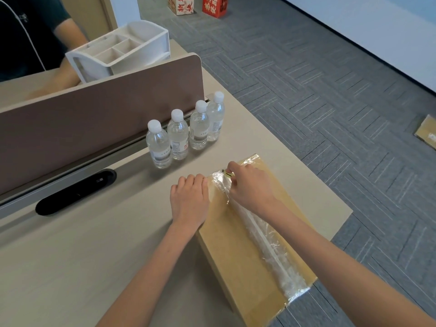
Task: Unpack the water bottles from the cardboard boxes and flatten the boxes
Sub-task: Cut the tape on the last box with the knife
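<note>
One cardboard box (238,260), left hand (188,199) curled beside, right hand (247,185) pinching tool (227,172), four bottles (178,138)

Both bare forearms reach fwd from bottom of view, 2 hands close together. L hand (188,199): palm down, knuckles up, fingers curled, against left edge of taped brown cardboard box (231,244); actual grip unclear. R hand (247,182): palm down, fingertips pinching small dark item (227,172), too small to ID.
</note>
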